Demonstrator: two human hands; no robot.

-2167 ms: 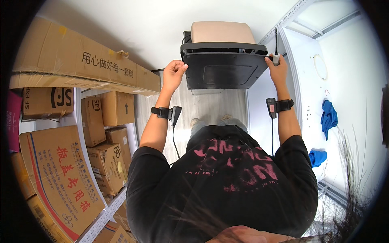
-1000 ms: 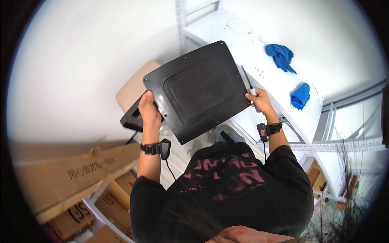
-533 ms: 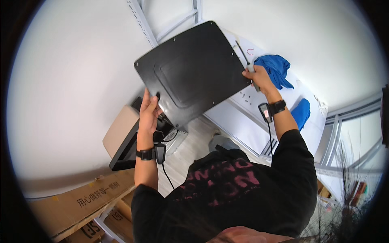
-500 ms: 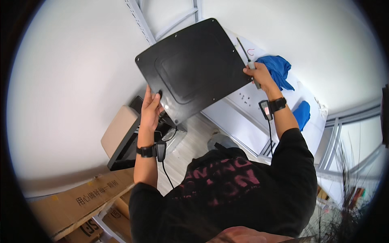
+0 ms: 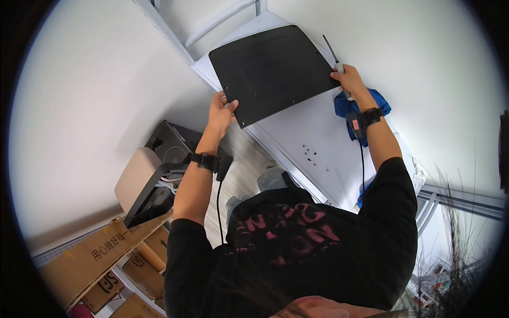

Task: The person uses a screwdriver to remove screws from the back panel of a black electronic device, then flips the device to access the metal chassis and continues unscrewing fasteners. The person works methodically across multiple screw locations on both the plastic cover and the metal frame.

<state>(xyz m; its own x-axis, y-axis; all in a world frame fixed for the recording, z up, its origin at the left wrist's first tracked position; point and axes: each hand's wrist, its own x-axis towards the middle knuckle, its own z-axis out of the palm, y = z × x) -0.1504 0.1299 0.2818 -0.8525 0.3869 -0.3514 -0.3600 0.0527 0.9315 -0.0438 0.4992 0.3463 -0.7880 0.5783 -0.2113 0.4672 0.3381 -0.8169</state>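
A black panel with rounded corners and small holes along its rim is held over the far part of a white table. My left hand is closed on its near left corner, thumb on top. My right hand grips the right edge and also holds a screwdriver with a grey handle, its dark shaft pointing up and away. Below my right hand lies a blue cloth, partly hidden by the wrist. Several small screws lie loose on the white table.
On the left stands a beige and black machine, open with wires showing inside. Cardboard boxes fill a shelf at the lower left. Cables run from the black bands on both wrists. White walls and a metal frame enclose the table.
Both hands have carried the panel farther away and to the right, over the table. It looks flatter to the view, and its pressed-in shape shows less. The screwdriver stays in my right hand.
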